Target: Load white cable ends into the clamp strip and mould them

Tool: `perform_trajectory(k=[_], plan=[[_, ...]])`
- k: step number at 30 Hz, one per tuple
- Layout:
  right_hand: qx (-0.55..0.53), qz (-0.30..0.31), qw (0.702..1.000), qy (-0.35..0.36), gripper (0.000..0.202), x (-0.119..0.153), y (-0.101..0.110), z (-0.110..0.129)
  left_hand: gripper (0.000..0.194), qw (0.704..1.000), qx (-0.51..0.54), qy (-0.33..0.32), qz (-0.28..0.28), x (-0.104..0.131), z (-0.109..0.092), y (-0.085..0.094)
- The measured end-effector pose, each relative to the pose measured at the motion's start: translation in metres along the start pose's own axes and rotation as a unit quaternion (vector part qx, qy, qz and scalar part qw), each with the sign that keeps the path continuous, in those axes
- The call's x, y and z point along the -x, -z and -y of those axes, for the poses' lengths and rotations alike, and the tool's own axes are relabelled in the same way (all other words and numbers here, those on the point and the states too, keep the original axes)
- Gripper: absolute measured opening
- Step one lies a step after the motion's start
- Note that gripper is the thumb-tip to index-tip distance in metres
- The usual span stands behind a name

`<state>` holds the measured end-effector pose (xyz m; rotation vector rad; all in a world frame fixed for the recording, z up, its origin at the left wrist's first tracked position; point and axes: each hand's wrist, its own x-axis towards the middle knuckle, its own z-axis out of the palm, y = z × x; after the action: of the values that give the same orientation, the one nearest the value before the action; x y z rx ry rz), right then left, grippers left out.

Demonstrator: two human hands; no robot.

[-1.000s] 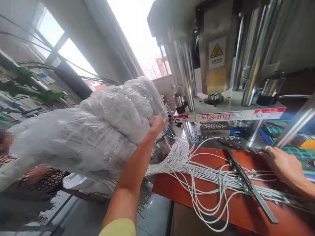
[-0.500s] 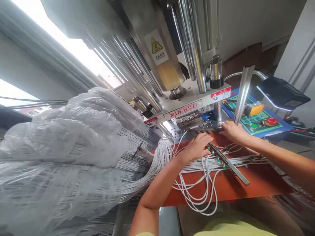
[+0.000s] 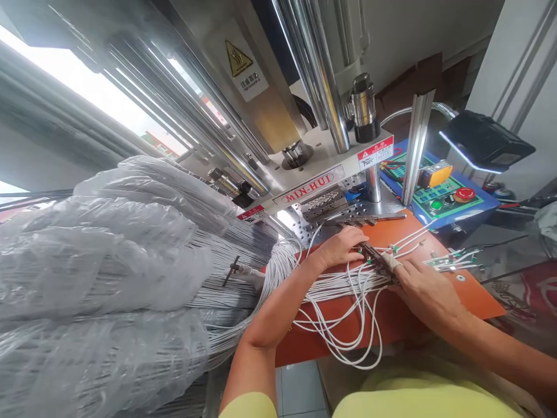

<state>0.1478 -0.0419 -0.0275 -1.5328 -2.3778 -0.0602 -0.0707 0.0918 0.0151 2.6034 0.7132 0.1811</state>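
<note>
A dark metal bar with green connectors along it lies across the orange board. My left hand grips the bar's far end, fingers bent. My right hand is closed around its near end, and a light wrap shows on one finger. White cables run from the connectors and loop over the board's near edge. Just beyond my hands, a second flat metal bar rests at the machine's perforated plate.
The MIN-HUI press stands ahead with upright steel rods. Plastic-wrapped cable bundles fill the left side. A blue control box with buttons and a black lamp are at right. Loose white cable ends lie on the board's right.
My right hand has come back from beside the upright metal profile onto the near part of the bar. My left hand stays at its far end. The camera view has shifted slightly.
</note>
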Motion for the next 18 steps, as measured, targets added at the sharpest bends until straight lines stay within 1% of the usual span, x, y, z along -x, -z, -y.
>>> perform_trajectory(k=[2, 4, 6, 8, 10, 13, 15, 18], plan=[[0.020, -0.009, 1.000, -0.002, 0.047, -0.002, 0.001, -0.002, 0.039, 1.000, -0.010, -0.008, -0.021, 0.003, 0.000, -0.002], [0.038, -0.023, 0.999, 0.008, 0.048, -0.005, 0.004, -0.007, 0.038, 0.998, -0.025, -0.002, -0.056, 0.008, 0.000, -0.004], [0.036, -0.033, 0.998, 0.033, 0.047, -0.010, 0.004, -0.018, 0.037, 0.994, -0.039, 0.014, -0.097, 0.013, 0.000, -0.006], [0.024, -0.034, 0.997, 0.060, 0.046, -0.024, 0.002, -0.032, 0.039, 0.987, -0.055, 0.038, -0.143, 0.015, 0.005, -0.005], [0.016, -0.038, 0.995, 0.094, 0.041, -0.050, -0.003, -0.050, 0.042, 0.976, -0.072, 0.074, -0.192, 0.014, 0.013, -0.001], [0.033, -0.047, 0.987, 0.148, 0.022, -0.107, -0.011, -0.071, 0.044, 0.949, -0.091, 0.147, -0.265, 0.011, 0.033, 0.013], [0.038, -0.059, 0.982, 0.176, 0.015, -0.148, -0.017, -0.077, 0.043, 0.928, -0.098, 0.190, -0.305, 0.010, 0.048, 0.022], [0.002, -0.074, 0.974, 0.214, 0.016, -0.199, -0.028, -0.078, 0.040, 0.903, -0.092, 0.244, -0.343, 0.012, 0.069, 0.032]])
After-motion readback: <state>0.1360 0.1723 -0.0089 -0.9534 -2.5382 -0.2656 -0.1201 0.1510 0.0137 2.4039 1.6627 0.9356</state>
